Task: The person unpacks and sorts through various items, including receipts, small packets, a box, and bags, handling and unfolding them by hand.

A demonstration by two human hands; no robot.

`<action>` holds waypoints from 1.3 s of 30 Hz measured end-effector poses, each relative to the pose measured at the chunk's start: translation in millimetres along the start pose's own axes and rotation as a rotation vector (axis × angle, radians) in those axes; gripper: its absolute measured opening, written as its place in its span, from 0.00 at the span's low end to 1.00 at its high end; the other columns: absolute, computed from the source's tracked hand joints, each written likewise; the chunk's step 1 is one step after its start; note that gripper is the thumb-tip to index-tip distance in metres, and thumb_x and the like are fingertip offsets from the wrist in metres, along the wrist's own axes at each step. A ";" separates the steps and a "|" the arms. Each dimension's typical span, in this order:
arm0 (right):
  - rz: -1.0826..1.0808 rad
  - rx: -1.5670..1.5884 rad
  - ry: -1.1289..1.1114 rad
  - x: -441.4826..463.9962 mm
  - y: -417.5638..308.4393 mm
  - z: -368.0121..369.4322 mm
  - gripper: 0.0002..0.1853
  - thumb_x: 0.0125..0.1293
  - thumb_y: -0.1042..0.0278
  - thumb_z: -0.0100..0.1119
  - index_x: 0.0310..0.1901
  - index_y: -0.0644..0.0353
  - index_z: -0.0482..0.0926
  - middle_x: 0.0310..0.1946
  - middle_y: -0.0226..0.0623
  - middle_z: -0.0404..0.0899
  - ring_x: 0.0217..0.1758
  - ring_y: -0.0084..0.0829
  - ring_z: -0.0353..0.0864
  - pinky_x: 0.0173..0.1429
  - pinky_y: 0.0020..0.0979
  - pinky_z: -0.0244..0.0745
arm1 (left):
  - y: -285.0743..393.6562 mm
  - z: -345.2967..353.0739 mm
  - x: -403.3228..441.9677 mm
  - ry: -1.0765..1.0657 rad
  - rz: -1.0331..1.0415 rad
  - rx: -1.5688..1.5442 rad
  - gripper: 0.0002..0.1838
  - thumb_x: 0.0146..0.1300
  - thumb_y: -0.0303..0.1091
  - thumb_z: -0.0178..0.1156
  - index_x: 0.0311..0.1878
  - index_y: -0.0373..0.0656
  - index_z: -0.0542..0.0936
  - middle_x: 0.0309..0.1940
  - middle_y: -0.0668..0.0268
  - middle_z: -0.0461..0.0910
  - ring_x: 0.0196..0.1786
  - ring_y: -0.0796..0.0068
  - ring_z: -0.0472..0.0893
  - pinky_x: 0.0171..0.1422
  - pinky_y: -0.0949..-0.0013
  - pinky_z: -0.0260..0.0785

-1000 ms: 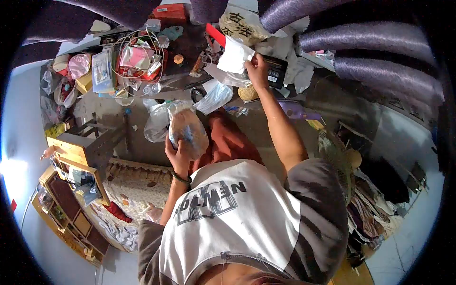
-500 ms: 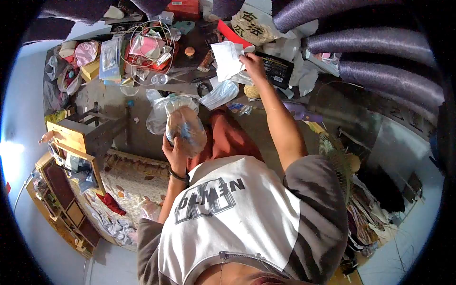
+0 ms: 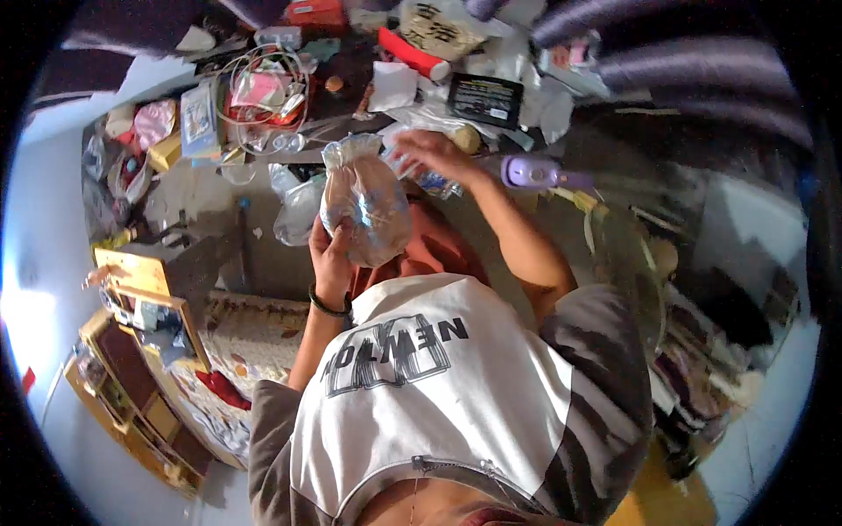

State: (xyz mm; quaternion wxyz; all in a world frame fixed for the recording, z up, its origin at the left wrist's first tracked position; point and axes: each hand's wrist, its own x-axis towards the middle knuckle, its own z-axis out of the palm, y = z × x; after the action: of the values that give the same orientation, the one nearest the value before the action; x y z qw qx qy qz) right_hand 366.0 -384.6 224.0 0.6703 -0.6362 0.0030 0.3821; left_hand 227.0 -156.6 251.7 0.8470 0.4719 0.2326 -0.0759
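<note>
My left hand (image 3: pixel 331 263) grips a see-through plastic bag (image 3: pixel 364 210) from its lower left side. The bag stands upright in front of my lap, with a gathered top, brownish tones and blue patches. My right hand (image 3: pixel 430 156) is empty, fingers stretched toward the bag's upper right edge; whether they touch it I cannot tell. On the table beyond lies a folded white paper (image 3: pixel 394 86). A pale blue face mask (image 3: pixel 395 159) is partly hidden behind my right hand. Crumpled clear plastic (image 3: pixel 298 215) sits behind the held bag.
A black packet (image 3: pixel 485 100), a red tube-like item (image 3: pixel 412 54) and a coiled cable (image 3: pixel 263 88) crowd the cluttered table. A purple handheld device (image 3: pixel 529 173) lies at the table's near edge, to the right. Wooden furniture (image 3: pixel 136 273) stands at left.
My right hand has let go of the white paper, which now lies on the table, and has come back toward the bag. My left hand has raised the bag slightly, turning it upright.
</note>
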 end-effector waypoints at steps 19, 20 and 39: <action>-0.253 -0.134 1.388 -291.3 151.4 184.9 0.16 0.67 0.61 0.58 0.50 0.62 0.77 0.33 0.51 0.80 0.36 0.52 0.79 0.43 0.42 0.73 | -40.5 36.5 -167.0 -0.836 -0.317 0.952 0.12 0.64 0.35 0.60 0.39 0.34 0.79 0.32 0.67 0.79 0.33 0.80 0.74 0.35 0.71 0.67; -0.220 -0.140 1.427 -310.6 159.3 183.2 0.16 0.67 0.60 0.57 0.50 0.62 0.77 0.32 0.51 0.80 0.35 0.50 0.79 0.41 0.42 0.73 | -53.3 37.9 -173.2 -0.887 -0.265 0.959 0.12 0.64 0.36 0.61 0.39 0.33 0.79 0.31 0.67 0.80 0.32 0.80 0.74 0.35 0.71 0.67; 0.109 0.693 1.366 -746.1 308.7 51.2 0.26 0.63 0.52 0.63 0.55 0.62 0.76 0.48 0.35 0.80 0.49 0.28 0.78 0.54 0.32 0.74 | -433.1 323.5 -421.2 -1.152 -0.689 0.668 0.24 0.64 0.35 0.60 0.61 0.38 0.70 0.52 0.62 0.77 0.52 0.68 0.77 0.54 0.66 0.70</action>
State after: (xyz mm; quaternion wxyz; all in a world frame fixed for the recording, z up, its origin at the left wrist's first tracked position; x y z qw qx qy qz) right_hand -346.2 -751.4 336.9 0.6609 -0.4835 0.5675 -0.0859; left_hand -190.3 -700.2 261.3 0.5747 0.4900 -0.1484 -0.6384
